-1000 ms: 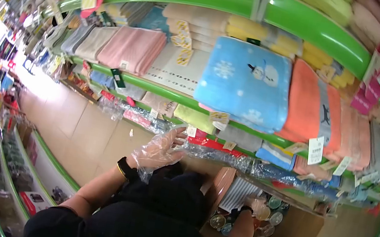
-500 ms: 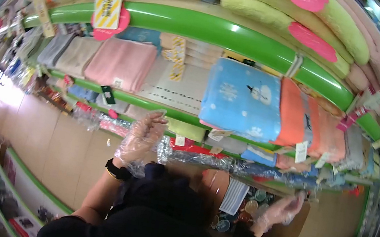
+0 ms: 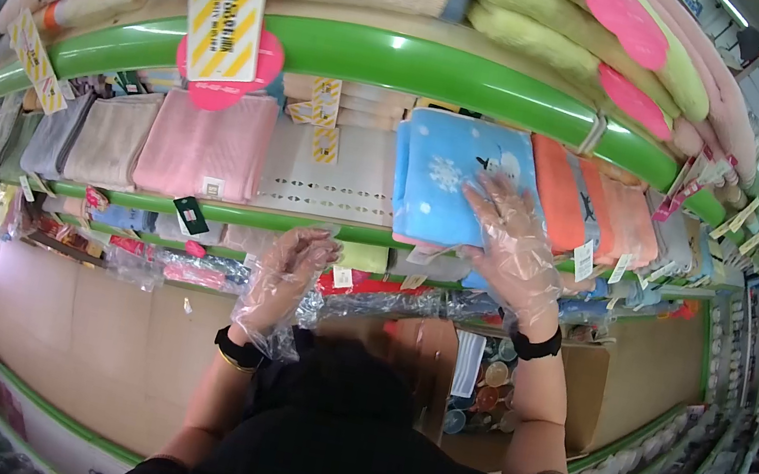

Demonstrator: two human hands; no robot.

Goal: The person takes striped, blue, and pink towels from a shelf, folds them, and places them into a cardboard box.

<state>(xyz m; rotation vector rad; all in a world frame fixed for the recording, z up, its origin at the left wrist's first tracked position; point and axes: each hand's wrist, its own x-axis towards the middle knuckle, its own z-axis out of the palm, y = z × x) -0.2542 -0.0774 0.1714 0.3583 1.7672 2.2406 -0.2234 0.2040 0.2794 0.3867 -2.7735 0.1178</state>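
My right hand (image 3: 515, 246), in a clear plastic glove, lies with spread fingers on the lower right part of a folded blue towel (image 3: 440, 151) with a snowman and snowflakes. The fingers cover part of the snowman, and none is seen wrapped around the towel. My left hand (image 3: 288, 267), also gloved, hovers at the shelf's front edge, left of the blue towel. Its fingers are loosely bent, and nothing shows in them. A bare strip of white perforated shelf (image 3: 325, 172) lies between the blue towel and a folded pink towel (image 3: 209, 141).
A green rail (image 3: 409, 70) runs above the shelf, under stacked peach and lime towels (image 3: 528, 30). Orange towels (image 3: 599, 200) stand right of the blue one. Below, an open cardboard box (image 3: 579, 399) holds several round-topped items. Price tags (image 3: 225, 17) hang in front.
My right hand has moved up and left from above the cardboard box onto the blue towel. My left hand stays near the shelf edge. The view has shifted slightly.
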